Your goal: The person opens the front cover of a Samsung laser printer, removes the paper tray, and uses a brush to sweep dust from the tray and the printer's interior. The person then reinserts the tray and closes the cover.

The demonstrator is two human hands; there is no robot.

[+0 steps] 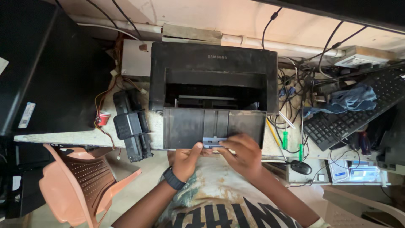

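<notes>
Both hands, left (184, 161) and right (241, 153), pinch the grey slider (214, 141) at six o'clock on the printer (213, 80) tray (190, 126), which lies folded open, cartridge (130, 126) out at nine o'clock on the bench (63, 137).

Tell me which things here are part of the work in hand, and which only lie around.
In hand: printer, its front tray, grey paper guide, left hand, right hand.

Lying about: toner cartridge, green screwdrivers, keyboard, blue cloth, mouse, plastic chair.

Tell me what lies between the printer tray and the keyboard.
Head view: between the tray and the keyboard lie two green-handled screwdrivers, a yellow pencil and tangled cables.
</notes>
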